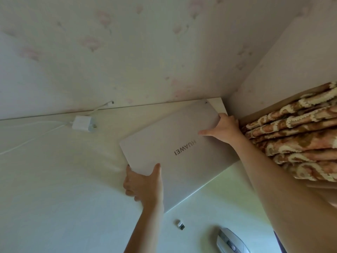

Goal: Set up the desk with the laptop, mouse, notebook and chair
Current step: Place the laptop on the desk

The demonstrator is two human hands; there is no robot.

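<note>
The desk [54, 179] fills most of what I can see, pale and pushed into the corner where the flowered wall meets a patterned curtain [291, 143]. On it lies the closed laptop [173, 148], lid up and skewed, its far corner nearly at the wall. The skew looks like mid-positioning rather than a final spot.

The person has it by two opposite edges, probably so it can be turned or slid square. The right hand [221, 129] clasps the far right edge, thumb laid flat on the lid, fingers curled over the side. The left hand [144, 183] takes the near left corner, thumb on top, fingers tucked beneath.

The mouse [231, 241] waits at the near edge, well apart from the laptop. A white charger [82, 123] sits near the wall, cable trailing left. A small USB dongle [180, 225] lies just beside the mouse. Notebook and chair are out of sight.
</note>
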